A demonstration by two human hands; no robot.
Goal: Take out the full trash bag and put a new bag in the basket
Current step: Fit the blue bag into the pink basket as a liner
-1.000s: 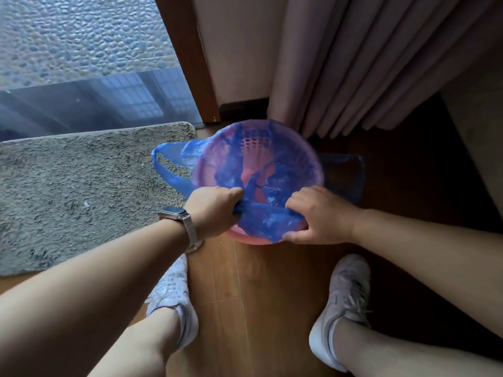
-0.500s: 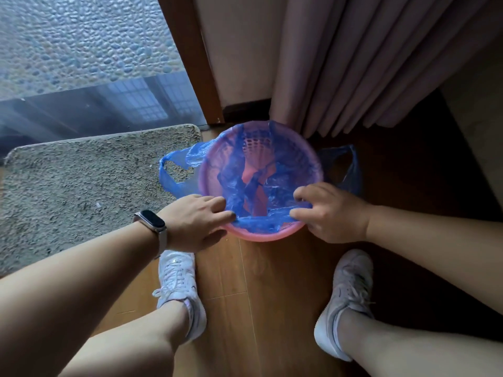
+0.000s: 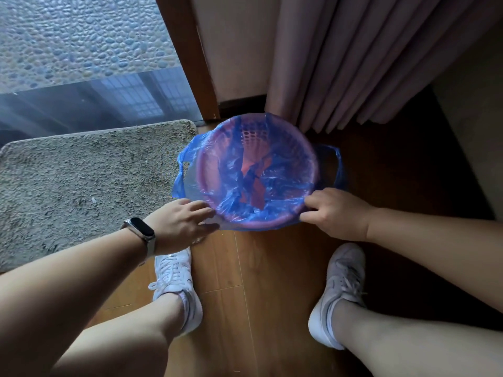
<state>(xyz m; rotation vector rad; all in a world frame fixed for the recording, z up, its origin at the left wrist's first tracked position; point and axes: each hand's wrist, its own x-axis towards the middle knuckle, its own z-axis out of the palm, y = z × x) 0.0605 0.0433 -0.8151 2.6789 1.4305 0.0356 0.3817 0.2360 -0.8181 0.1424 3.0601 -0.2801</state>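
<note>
A round pink basket (image 3: 254, 137) with a perforated wall stands on the wooden floor near the curtain. A thin blue bag (image 3: 275, 183) lines its inside and is folded over the rim all round, with handle loops hanging outside at left and right. My left hand (image 3: 182, 221), with a watch on the wrist, pinches the bag's edge just outside the near-left rim. My right hand (image 3: 336, 210) grips the bag's edge at the near-right rim. The basket's floor shows pink through the bag.
A grey shaggy mat (image 3: 81, 180) lies left of the basket. A pink curtain (image 3: 353, 58) hangs just behind it, beside a brown door frame (image 3: 187, 58) and glass. My two white shoes (image 3: 177, 284) stand on the wood floor (image 3: 261, 295) below the basket.
Both hands moved apart from the near middle of the rim to its left and right sides, pulling the blue bag's edge down over the near rim.
</note>
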